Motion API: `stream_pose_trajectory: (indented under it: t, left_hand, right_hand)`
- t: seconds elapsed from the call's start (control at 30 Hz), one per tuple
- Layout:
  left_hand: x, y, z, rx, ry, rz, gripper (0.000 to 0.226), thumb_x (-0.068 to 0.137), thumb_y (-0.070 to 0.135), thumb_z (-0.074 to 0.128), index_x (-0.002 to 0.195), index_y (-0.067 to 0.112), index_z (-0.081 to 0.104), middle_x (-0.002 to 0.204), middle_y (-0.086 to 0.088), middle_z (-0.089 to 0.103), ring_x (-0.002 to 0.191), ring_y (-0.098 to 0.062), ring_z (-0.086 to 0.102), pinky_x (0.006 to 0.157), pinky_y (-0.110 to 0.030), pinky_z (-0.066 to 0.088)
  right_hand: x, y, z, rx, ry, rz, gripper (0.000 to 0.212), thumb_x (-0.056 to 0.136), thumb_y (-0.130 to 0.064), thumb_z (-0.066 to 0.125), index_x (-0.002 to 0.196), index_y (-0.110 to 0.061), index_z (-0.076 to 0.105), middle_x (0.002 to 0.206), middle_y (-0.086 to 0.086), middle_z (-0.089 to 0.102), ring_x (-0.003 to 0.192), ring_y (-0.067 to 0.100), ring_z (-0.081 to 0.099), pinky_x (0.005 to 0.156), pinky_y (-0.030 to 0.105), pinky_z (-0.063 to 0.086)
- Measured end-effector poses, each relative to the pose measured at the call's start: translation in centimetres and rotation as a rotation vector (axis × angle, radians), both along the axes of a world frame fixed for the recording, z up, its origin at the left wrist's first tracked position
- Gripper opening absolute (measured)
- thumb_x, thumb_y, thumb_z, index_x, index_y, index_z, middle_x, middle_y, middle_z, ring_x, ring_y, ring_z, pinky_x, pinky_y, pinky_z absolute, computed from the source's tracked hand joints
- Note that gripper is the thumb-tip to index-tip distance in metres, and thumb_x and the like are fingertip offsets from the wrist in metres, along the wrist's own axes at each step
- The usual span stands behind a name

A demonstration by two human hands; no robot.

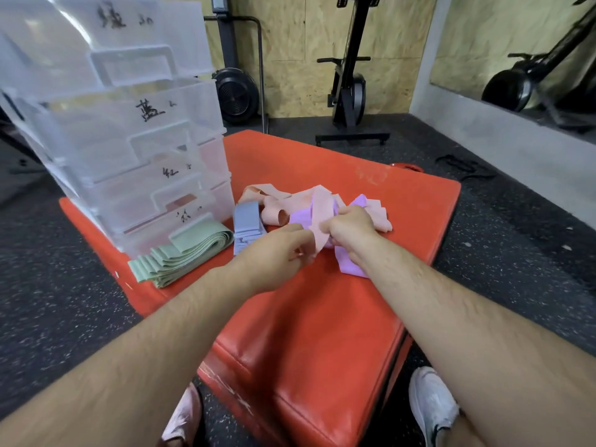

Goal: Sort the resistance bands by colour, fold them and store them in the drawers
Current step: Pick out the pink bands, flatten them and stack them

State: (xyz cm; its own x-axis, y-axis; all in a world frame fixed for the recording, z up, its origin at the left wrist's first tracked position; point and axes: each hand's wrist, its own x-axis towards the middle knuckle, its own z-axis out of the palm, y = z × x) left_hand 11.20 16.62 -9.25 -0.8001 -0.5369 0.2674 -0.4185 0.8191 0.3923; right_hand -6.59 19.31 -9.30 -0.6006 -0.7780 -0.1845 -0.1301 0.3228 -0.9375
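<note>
A loose heap of pink bands (274, 201) and purple bands (350, 264) lies in the middle of the red padded box (322, 317). My left hand (277, 250) and my right hand (350, 222) both pinch one pink band (321, 214) that rises out of the heap. A folded stack of green bands (180, 253) lies at the foot of the clear drawer unit (129, 140). A folded blue-grey band (246, 227) sits between the green stack and the heap. The drawers carry handwritten labels and several stand pulled out.
Dark speckled rubber floor surrounds the red box. A black exercise machine (350, 91) stands behind it against a chipboard wall, and a fan unit (237, 95) sits to its left. My shoes (432, 404) show at the bottom edge.
</note>
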Motion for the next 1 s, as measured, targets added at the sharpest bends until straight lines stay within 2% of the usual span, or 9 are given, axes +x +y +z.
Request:
stream_pose_trajectory:
  t: [0.1,0.23,0.33,0.47,0.53,0.67,0.73,0.83,1.0]
  left_hand:
    - [0.7,0.1,0.4,0.094,0.045,0.054,0.016,0.087,0.031,0.072,0.087,0.031,0.057,0.090,0.013,0.055,0.081,0.002,0.054,0.075,-0.012,0.044]
    - [0.8,-1.0,1.3,0.094,0.295,0.192,0.027,0.088,0.033,0.072,0.108,0.023,0.056,0.112,0.006,0.050,0.084,-0.002,0.056,0.078,-0.010,0.044]
    - [0.2,-1.1,2.6,0.053,0.316,0.167,0.031,0.092,0.031,0.068,0.118,0.017,0.062,0.113,0.007,0.054,0.090,-0.007,0.056,0.080,-0.016,0.045]
    - [-0.4,-1.3,3.7,-0.064,0.289,0.258,0.020,0.094,0.048,0.052,0.098,0.033,0.064,0.081,0.019,0.065,0.084,-0.004,0.059,0.087,-0.036,0.048]
    - [-0.3,-1.1,4.2,-0.122,0.304,0.272,0.019,0.094,0.040,0.048,0.093,0.031,0.064,0.075,0.018,0.060,0.080,-0.010,0.059,0.083,-0.042,0.049]
    - [0.6,0.1,5.9,-0.121,0.482,0.234,0.013,0.098,0.020,0.054,0.090,0.018,0.065,0.083,0.010,0.065,0.079,-0.008,0.056,0.071,-0.025,0.043]
    - [1.4,0.9,6.9,-0.111,0.569,0.213,0.013,0.099,0.019,0.054,0.091,0.015,0.064,0.085,0.007,0.066,0.080,-0.008,0.057,0.069,-0.020,0.042]
    - [2.6,2.0,8.3,-0.103,0.651,0.221,0.012,0.099,0.018,0.056,0.094,0.011,0.065,0.088,0.004,0.068,0.081,-0.008,0.059,0.069,-0.016,0.043]
    - [3.9,2.3,9.2,-0.001,0.642,0.269,0.010,0.095,0.024,0.064,0.089,0.017,0.069,0.080,0.010,0.064,0.074,-0.002,0.055,0.065,-0.014,0.038]
  right_hand:
    - [0.5,0.8,1.3,-0.041,-0.020,0.038,0.045,0.061,-0.007,0.065,0.099,-0.030,0.065,0.110,0.013,0.069,0.084,0.022,0.073,0.076,0.044,0.063]
    - [1.3,2.3,3.1,-0.186,-0.058,0.235,0.047,0.078,0.002,0.068,0.116,-0.025,0.060,0.104,0.005,0.068,0.084,0.019,0.068,0.056,0.030,0.056]
    - [1.5,3.2,3.9,-0.267,0.024,0.349,0.041,0.086,0.002,0.067,0.118,-0.023,0.062,0.100,-0.001,0.074,0.085,0.011,0.070,0.064,0.029,0.057]
    - [1.7,4.2,5.1,-0.346,0.122,0.389,0.039,0.087,0.006,0.066,0.120,-0.016,0.064,0.094,-0.005,0.073,0.078,0.000,0.067,0.064,0.016,0.054]
    - [2.0,4.1,5.4,-0.353,0.251,0.354,0.042,0.083,-0.001,0.071,0.119,-0.022,0.066,0.102,-0.002,0.063,0.084,0.002,0.059,0.071,0.010,0.048]
    - [3.0,3.4,5.4,-0.307,0.426,0.383,0.023,0.084,-0.023,0.076,0.104,-0.033,0.069,0.119,-0.004,0.052,0.116,0.014,0.049,0.100,0.028,0.040]
    - [3.6,3.5,5.8,-0.353,0.390,0.442,0.012,0.092,-0.020,0.071,0.104,-0.020,0.070,0.116,-0.003,0.060,0.108,0.011,0.058,0.094,0.028,0.045]
    - [4.8,3.7,7.0,-0.445,0.265,0.521,0.017,0.098,-0.007,0.060,0.111,0.004,0.062,0.094,0.007,0.068,0.071,0.010,0.067,0.066,0.022,0.055]
    - [6.0,3.3,7.9,-0.525,0.351,0.582,0.018,0.096,0.003,0.057,0.101,-0.012,0.064,0.092,0.001,0.072,0.084,0.007,0.064,0.080,0.024,0.049]
